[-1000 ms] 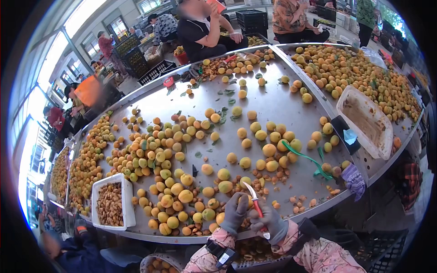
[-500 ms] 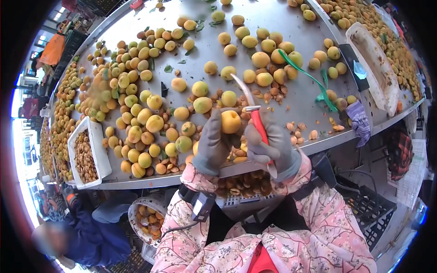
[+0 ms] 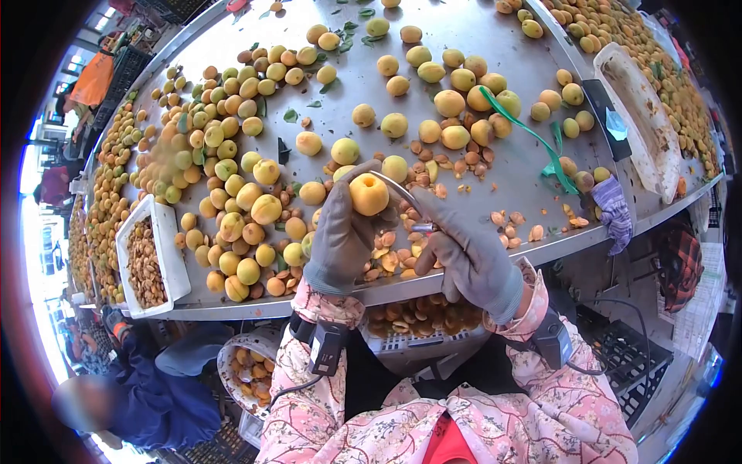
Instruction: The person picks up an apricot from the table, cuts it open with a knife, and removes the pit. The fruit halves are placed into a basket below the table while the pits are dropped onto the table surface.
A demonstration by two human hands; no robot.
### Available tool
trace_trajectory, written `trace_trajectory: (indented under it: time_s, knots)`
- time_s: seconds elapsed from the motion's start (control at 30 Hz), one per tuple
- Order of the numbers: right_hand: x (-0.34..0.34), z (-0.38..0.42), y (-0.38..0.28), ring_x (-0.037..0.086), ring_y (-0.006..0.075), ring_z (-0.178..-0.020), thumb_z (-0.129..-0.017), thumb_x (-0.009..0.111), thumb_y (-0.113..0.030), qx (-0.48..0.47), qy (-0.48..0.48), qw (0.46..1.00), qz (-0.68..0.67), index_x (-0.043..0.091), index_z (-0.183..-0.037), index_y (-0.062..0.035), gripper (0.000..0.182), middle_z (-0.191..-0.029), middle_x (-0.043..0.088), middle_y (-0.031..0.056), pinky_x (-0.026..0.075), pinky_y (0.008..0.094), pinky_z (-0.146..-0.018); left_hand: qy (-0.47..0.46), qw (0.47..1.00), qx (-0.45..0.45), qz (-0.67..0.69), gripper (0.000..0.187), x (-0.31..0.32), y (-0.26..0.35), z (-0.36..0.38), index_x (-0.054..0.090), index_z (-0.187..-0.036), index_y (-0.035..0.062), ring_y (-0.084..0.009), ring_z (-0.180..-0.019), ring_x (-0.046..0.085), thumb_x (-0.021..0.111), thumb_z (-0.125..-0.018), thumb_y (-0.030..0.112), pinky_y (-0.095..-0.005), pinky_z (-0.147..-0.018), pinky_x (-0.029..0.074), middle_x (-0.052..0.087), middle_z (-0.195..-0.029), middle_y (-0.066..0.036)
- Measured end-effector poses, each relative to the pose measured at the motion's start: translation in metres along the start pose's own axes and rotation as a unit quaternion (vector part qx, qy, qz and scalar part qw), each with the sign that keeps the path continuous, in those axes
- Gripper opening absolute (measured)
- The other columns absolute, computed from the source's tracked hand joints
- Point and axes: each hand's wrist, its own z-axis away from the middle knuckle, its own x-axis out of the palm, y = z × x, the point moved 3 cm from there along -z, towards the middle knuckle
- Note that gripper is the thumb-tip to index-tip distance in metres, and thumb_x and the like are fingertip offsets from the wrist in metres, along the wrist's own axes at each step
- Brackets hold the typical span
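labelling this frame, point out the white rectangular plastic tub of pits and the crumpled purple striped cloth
white rectangular plastic tub (image 3: pixel 179 272), head view, right side wall
crumpled purple striped cloth (image 3: pixel 611 207), head view, middle

Jacket (image 3: pixel 572 421), lower centre: pink, floral-printed. Gloves (image 3: pixel 478 259), centre: grey. Fruit (image 3: pixel 369 195), centre: orange-yellow. Tray (image 3: pixel 177 269), left: white. Ribbon (image 3: pixel 563 176), right: green. Rag (image 3: pixel 612 207), right: purple, pale-striped. Fabric (image 3: pixel 680 267), far right: red-and-black plaid. Sleeve (image 3: pixel 158 398), lower left: navy.
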Motion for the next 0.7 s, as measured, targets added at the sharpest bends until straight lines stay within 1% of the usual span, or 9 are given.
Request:
trace_trajectory:
  time_s: [0.07,0.17,0.23,0.37,0.47,0.53,0.57,0.63,0.7]
  knots:
    - [0.001,0.000,0.003,0.043,0.0010,-0.042,-0.097,0.038,-0.009,0.005,-0.010,1.000,0.000,0.035,-0.140,-0.0043,0.043,-0.070,0.062,0.0034,0.037,0.0154,-0.044,-0.005,1.000,0.006,-0.010,0.052,0.000,0.000,0.000,0.041,-0.130,0.0016,-0.0150,-0.086,0.060,0.038,-0.098,0.043,-0.0305,-0.077,0.051,0.060,-0.101,-0.009]
    - [0.003,0.002,0.005,0.042,0.0001,-0.043,-0.097,0.038,-0.009,-0.045,-0.001,0.998,0.034,0.035,-0.140,-0.0043,0.043,-0.069,0.061,0.0025,0.037,0.0149,-0.045,-0.005,1.000,0.012,-0.015,0.052,-0.001,0.000,0.000,0.043,-0.128,0.0005,-0.0150,-0.086,0.060,0.038,-0.098,0.042,-0.0305,-0.078,0.051,0.060,-0.100,-0.008]
    - [0.001,0.003,-0.001,0.040,-0.0005,-0.044,-0.097,0.038,-0.009,0.051,-0.015,0.998,0.024,0.034,-0.140,-0.0051,0.043,-0.068,0.060,0.0018,0.036,0.0143,-0.045,-0.011,1.000,0.019,-0.020,0.051,-0.002,0.000,0.000,0.044,-0.127,-0.0006,-0.0145,-0.086,0.060,0.039,-0.098,0.041,-0.0298,-0.078,0.051,0.059,-0.102,-0.007]
    - [-0.001,0.004,-0.005,0.041,-0.0007,-0.044,-0.098,0.037,-0.010,0.091,-0.026,0.995,-0.014,0.033,-0.141,-0.0063,0.043,-0.068,0.060,0.0015,0.035,0.0136,-0.044,0.005,0.998,0.031,-0.045,0.058,-0.008,-0.004,-0.002,0.043,-0.128,-0.0013,-0.0160,-0.088,0.061,0.036,-0.097,0.047,-0.0349,-0.084,0.051,0.061,-0.104,-0.007]
    - [-0.002,0.006,0.000,0.042,-0.0006,-0.043,-0.099,0.036,-0.013,0.119,-0.041,0.992,-0.013,0.032,-0.142,-0.0070,0.044,-0.068,0.061,0.0016,0.035,0.0135,-0.043,0.020,0.996,0.045,-0.073,0.056,-0.005,-0.002,-0.001,0.044,-0.127,-0.0016,-0.0156,-0.089,0.061,0.037,-0.097,0.046,-0.0341,-0.084,0.051,0.060,-0.104,-0.007]
    - [-0.003,0.006,0.003,0.046,0.0030,-0.042,-0.098,0.043,-0.020,0.136,-0.030,0.989,-0.047,0.034,-0.142,-0.0109,0.045,-0.062,0.059,0.0004,0.041,0.0184,-0.042,0.022,0.997,0.048,-0.061,0.052,-0.004,-0.001,-0.001,0.047,-0.124,-0.0027,-0.0124,-0.088,0.059,0.042,-0.097,0.041,-0.0273,-0.078,0.051,0.057,-0.106,-0.006]
    - [-0.002,0.007,0.003,0.046,0.0030,-0.042,-0.098,0.043,-0.020,0.136,-0.030,0.989,-0.045,0.034,-0.142,-0.0109,0.045,-0.062,0.059,0.0004,0.041,0.0184,-0.042,0.022,0.997,0.049,-0.059,0.052,-0.002,-0.001,-0.001,0.047,-0.124,-0.0027,-0.0124,-0.088,0.059,0.042,-0.097,0.041,-0.0273,-0.078,0.051,0.057,-0.106,-0.006]
    - [-0.001,0.010,0.006,0.047,0.0027,-0.043,-0.098,0.042,-0.020,0.190,-0.023,0.978,-0.082,0.034,-0.141,-0.0109,0.045,-0.062,0.059,0.0009,0.041,0.0186,-0.042,0.042,0.996,0.038,-0.070,0.052,0.000,-0.001,-0.002,0.049,-0.122,-0.0030,-0.0122,-0.088,0.059,0.042,-0.097,0.042,-0.0267,-0.078,0.051,0.058,-0.105,-0.006]
    - [0.003,0.011,0.010,0.047,0.0026,-0.043,-0.098,0.042,-0.020,0.187,-0.015,0.978,-0.090,0.034,-0.142,-0.0108,0.045,-0.060,0.058,0.0001,0.040,0.0185,-0.042,0.045,0.997,0.032,-0.062,0.052,0.000,-0.001,-0.004,0.049,-0.122,-0.0031,-0.0118,-0.087,0.059,0.042,-0.097,0.042,-0.0266,-0.077,0.051,0.058,-0.103,-0.006]
